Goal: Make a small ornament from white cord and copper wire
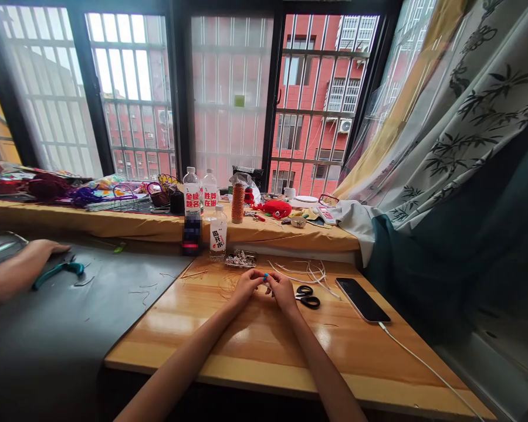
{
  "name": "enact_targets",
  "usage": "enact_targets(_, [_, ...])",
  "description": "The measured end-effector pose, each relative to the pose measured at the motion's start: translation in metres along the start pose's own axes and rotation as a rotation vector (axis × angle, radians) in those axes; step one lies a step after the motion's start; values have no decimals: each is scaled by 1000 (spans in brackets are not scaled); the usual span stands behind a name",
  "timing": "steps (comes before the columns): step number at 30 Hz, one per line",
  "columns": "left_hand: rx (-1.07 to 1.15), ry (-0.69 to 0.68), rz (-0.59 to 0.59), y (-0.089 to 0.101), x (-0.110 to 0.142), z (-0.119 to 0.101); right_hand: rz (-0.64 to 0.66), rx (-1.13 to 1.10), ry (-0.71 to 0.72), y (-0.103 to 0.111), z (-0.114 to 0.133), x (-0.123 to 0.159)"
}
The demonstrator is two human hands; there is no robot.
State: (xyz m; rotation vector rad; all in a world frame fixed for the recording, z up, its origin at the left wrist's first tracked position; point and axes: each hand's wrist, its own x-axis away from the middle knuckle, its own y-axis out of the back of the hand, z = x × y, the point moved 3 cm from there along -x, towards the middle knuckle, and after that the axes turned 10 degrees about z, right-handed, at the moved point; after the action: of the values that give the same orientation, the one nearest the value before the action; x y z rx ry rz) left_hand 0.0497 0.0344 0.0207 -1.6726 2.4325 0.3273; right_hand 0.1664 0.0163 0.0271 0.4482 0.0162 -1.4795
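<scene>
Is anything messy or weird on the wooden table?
A bit messy: thin orange threads lie loose beside the left hand, and white strips sprawl crisscrossed beyond the scissors. Nothing looks clearly broken.

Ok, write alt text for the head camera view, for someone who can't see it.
A person's left hand and right hand meet over a wooden table, pinching a small blue item. Black-handled scissors and a phone lie to their right; at far left, another person's hand is near a teal-handled tool.
</scene>
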Motion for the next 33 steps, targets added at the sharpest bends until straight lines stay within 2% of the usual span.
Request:
enact_targets(15, [-22,-41,-56,1,0,0,-19,103,53,-2,3,1])
enact_targets(24, [-337,-64,-95,3,0,4,-14,273,180,-5,-2,1])
enact_targets(30, [-141,26,26,-4,-2,9,-28,249,173,-3,-2,0])
enact_targets(33, [-75,32,33,-5,-2,9,-36,232,163,-3,-2,0])
